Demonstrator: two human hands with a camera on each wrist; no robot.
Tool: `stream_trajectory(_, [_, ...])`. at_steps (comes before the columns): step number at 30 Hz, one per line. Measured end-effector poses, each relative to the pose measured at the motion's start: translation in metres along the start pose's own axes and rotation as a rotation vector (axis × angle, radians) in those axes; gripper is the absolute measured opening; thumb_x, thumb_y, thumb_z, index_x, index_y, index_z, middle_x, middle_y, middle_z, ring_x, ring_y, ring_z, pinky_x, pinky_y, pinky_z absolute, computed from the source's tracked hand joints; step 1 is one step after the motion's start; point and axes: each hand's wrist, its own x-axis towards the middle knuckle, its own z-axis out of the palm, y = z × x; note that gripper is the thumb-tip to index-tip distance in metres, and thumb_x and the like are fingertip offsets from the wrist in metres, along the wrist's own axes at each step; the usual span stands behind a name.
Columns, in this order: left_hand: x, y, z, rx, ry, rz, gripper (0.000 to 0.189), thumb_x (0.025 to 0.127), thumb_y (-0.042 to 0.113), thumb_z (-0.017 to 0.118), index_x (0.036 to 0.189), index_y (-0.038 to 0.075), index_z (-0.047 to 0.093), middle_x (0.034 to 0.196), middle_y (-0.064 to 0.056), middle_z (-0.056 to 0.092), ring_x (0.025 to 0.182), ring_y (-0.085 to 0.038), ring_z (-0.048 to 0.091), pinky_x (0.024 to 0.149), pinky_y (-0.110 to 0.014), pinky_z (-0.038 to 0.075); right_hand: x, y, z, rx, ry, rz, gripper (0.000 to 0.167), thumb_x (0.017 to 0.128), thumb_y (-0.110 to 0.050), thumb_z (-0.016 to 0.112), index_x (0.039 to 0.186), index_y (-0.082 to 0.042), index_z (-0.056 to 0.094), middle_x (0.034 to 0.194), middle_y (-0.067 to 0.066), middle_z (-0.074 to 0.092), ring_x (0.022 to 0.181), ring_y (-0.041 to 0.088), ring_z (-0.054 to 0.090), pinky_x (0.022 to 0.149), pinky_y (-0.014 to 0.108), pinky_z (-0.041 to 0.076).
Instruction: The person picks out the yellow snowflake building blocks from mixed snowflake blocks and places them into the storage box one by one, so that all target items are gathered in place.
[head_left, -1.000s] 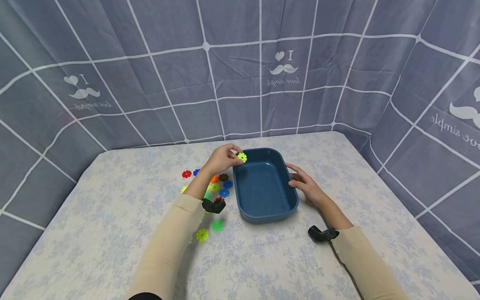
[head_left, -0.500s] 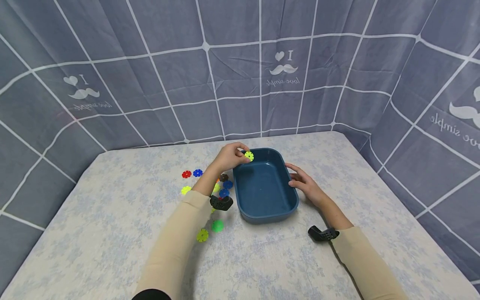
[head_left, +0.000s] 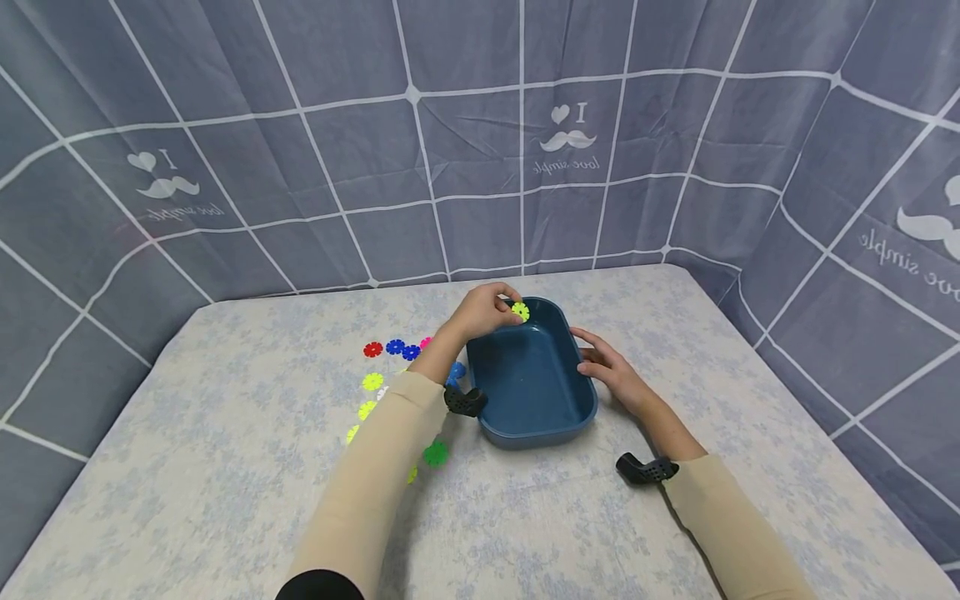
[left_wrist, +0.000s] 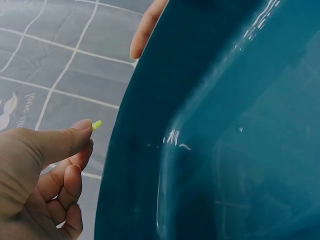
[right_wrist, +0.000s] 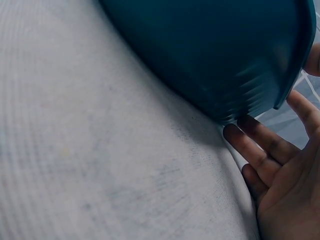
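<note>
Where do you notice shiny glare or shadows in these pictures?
Head view: a soft shadow on the table beside the left sleeve, a faint glint inside the tub; left wrist view: white glare streaks along the tub's inner wall; right wrist view: dim overall, the table shadowed beside the tub.

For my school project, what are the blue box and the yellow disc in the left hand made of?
The blue box looks like smooth, shiny plastic: bright reflections show inside. The yellow disc is probably plastic too, from its bright color and neat notches; its finish is hard to tell.
</note>
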Motion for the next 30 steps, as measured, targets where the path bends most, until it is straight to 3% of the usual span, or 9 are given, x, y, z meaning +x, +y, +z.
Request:
stream_trajectory(11, [0.006, 0.011, 0.015, 0.021, -0.018, 0.002, 0.032, 0.086, 0.014, 0.077, 0.115, 0.007, 0.066, 0.089, -0.008, 0.065, 0.084, -0.021, 0.061, 0.076, -0.032, 0.047, 0.001, 0.001, -0.001, -0.011, 0.002, -0.001, 0.061, 0.100, -0.016, 0.051, 0.155, -0.012, 0.025, 0.152, 0.025, 0.030, 0.136, 0.044, 0.032, 0.105, 0.063, 0.027])
stream_trajectory(24, [0.013, 0.009, 0.036, 0.051, 0.029, -0.121, 0.031, 0.087, 0.019, 0.075, 0.115, 0.011, 0.066, 0.092, -0.005, 0.068, 0.085, -0.020, 0.062, 0.081, -0.036, 0.049, 0.001, 0.001, 0.002, -0.002, -0.008, 0.006, 0.061, 0.100, -0.016, 0.051, 0.155, -0.012, 0.024, 0.151, 0.026, 0.031, 0.136, 0.045, 0.033, 0.105, 0.063, 0.028])
stream_trajectory(30, [0.015, 0.006, 0.045, -0.003, 0.052, -0.143, 0.031, 0.088, 0.020, 0.075, 0.116, 0.011, 0.066, 0.097, -0.005, 0.068, 0.090, -0.022, 0.063, 0.084, -0.038, 0.049, 0.001, 0.000, 0.001, -0.007, -0.005, -0.001, 0.061, 0.100, -0.016, 0.050, 0.155, -0.011, 0.024, 0.151, 0.027, 0.030, 0.136, 0.045, 0.033, 0.105, 0.063, 0.027])
